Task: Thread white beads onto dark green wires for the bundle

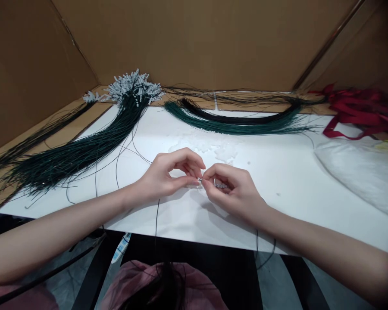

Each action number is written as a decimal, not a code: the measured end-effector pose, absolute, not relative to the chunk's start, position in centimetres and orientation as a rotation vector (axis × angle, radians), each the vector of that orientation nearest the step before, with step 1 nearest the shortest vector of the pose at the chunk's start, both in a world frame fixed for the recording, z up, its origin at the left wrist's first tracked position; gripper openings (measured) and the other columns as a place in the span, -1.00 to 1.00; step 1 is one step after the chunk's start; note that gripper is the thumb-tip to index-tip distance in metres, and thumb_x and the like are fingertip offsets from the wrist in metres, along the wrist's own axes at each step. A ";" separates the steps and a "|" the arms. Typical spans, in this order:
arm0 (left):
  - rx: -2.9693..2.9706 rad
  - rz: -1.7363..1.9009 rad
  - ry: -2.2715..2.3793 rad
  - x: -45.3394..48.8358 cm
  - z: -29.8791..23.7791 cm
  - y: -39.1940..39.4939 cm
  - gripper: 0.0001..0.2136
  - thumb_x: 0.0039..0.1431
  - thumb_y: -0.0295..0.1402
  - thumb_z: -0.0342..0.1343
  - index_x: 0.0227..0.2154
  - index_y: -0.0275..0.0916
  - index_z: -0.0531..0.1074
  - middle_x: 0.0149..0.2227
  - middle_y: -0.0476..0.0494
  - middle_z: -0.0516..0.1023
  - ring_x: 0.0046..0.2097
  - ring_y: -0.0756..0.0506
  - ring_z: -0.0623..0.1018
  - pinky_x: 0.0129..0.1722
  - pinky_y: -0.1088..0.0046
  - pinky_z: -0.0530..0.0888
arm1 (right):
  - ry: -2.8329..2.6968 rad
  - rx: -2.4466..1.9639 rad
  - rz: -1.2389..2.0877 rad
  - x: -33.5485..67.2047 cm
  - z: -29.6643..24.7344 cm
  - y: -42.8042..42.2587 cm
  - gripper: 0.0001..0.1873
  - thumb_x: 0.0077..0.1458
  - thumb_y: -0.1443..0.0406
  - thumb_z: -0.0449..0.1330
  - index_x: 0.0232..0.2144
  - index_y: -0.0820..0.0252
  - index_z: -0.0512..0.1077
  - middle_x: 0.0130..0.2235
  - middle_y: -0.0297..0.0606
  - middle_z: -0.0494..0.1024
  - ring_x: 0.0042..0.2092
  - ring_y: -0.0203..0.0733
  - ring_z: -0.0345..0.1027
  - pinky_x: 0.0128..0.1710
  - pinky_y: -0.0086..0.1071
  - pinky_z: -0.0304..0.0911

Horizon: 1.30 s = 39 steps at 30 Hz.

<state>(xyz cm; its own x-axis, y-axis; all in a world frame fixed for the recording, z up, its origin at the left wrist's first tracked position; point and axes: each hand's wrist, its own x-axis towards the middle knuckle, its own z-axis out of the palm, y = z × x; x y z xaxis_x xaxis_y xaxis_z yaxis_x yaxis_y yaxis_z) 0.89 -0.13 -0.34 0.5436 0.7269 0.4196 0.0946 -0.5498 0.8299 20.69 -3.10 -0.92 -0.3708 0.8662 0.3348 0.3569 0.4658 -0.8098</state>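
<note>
My left hand [176,173] and my right hand [234,186] meet fingertip to fingertip just above the white board. Both are closed in a pinch on a thin wire with small white beads [220,184]; part of the beaded length shows under my right fingers. The exact grip at the fingertips is partly hidden. Behind my hands lies a scatter of loose white beads [210,146]. Dark wire ends trail down from below both hands past the board's front edge.
At the left lies a thick bundle of dark green wires [84,157] with white beaded tips [134,88]. Bare green and black wires [236,122] curve along the back. Red ribbon [358,110] and a clear plastic bag [362,168] lie right, on the white board [297,198]. Cardboard walls [197,43] enclose it.
</note>
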 end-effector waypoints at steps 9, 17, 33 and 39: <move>2.005 1.026 0.655 0.9 -0.5 -0.1 -0.77 0.07 -0.46 0.31 -0.22 -0.30 0.43 -0.33 -0.05 0.54 -0.29 0.05 0.57 -0.22 0.58 0.55 | -1.949 -0.974 0.752 20.7 -1.3 -2.9 -0.92 0.05 0.46 0.17 -0.45 0.24 0.42 -0.50 -0.42 0.34 -0.51 -0.45 0.10 -0.51 -0.51 0.06; 2.018 1.052 0.648 0.9 -0.6 -0.1 -0.77 0.07 -0.47 0.30 -0.21 -0.31 0.43 -0.33 -0.05 0.54 -0.29 0.05 0.57 -0.23 0.60 0.55 | -1.965 -0.986 0.749 20.7 -1.1 -3.1 -0.91 0.05 0.47 0.17 -0.46 0.25 0.42 -0.49 -0.41 0.35 -0.50 -0.45 0.11 -0.50 -0.51 0.07; 2.215 1.044 0.686 0.6 -0.5 -0.2 -0.80 0.11 -0.51 0.25 -0.20 -0.30 0.42 -0.33 -0.05 0.56 -0.31 0.05 0.58 -0.23 0.59 0.56 | -1.772 -1.048 1.040 20.9 -1.3 -2.8 -0.89 0.10 0.32 0.25 -0.39 0.19 0.36 -0.43 -0.34 0.44 -0.40 -0.29 0.36 -0.44 -0.43 0.22; 2.206 1.020 0.652 0.5 -0.5 -0.2 -0.81 0.13 -0.46 0.25 -0.20 -0.30 0.42 -0.31 -0.07 0.55 -0.29 0.05 0.57 -0.22 0.57 0.56 | -1.742 -1.007 1.045 20.9 -1.3 -2.9 -0.88 0.07 0.39 0.26 -0.41 0.19 0.35 -0.45 -0.39 0.42 -0.41 -0.35 0.33 -0.43 -0.45 0.21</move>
<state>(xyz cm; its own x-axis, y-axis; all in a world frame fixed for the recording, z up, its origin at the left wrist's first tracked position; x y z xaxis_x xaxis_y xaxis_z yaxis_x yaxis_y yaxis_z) 0.53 -0.17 -0.51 0.5808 0.6486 0.4919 0.1742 -0.6893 0.7032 20.86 -2.86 -1.28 -0.3176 0.9139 0.2529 0.2066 0.3270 -0.9222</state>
